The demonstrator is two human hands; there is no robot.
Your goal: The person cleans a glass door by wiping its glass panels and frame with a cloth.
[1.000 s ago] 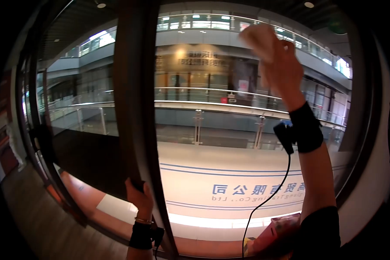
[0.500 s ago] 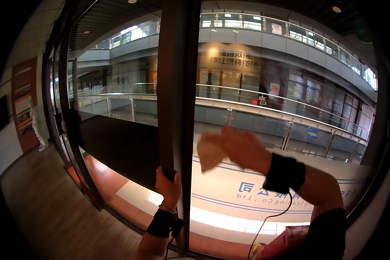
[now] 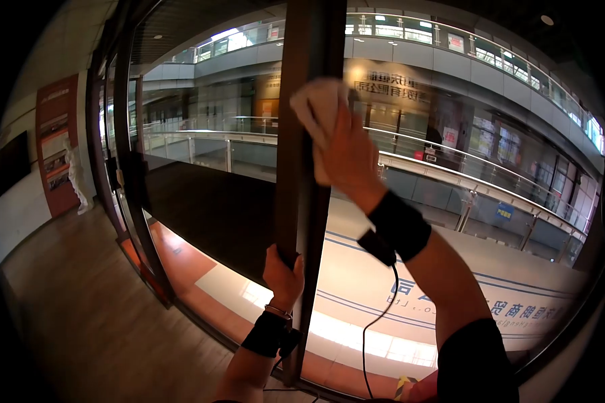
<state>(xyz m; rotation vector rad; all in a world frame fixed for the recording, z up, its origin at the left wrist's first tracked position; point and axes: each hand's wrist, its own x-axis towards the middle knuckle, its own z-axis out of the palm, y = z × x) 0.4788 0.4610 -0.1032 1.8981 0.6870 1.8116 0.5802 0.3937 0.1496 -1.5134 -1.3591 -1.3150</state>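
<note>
My right hand point(image 3: 349, 158) is raised and closed around a pale, folded cloth point(image 3: 321, 107). The cloth lies over the upper part of a dark upright door frame point(image 3: 301, 50) and is slightly blurred. Lower down, my left hand point(image 3: 286, 279) grips the edge of that same frame, its thumb up on the near side and some fingers hidden. Both wrists wear black bands with cables, and a bracelet circles the left wrist. To the right of the frame stands a glass pane point(image 3: 410, 269) with reversed lettering on a pale band.
A dark panel point(image 3: 208, 208) shows behind the glass on the left. Beyond the panes are metal railings point(image 3: 444, 176) and an upper balcony. Wood-look floor point(image 3: 67, 295) spreads at left, near a white statue point(image 3: 77, 178). A cable point(image 3: 366, 322) hangs from the right wrist.
My right hand with the cloth has moved up and left, from the glass onto the dark frame. My left hand keeps its grip, while the view has shifted slightly left.
</note>
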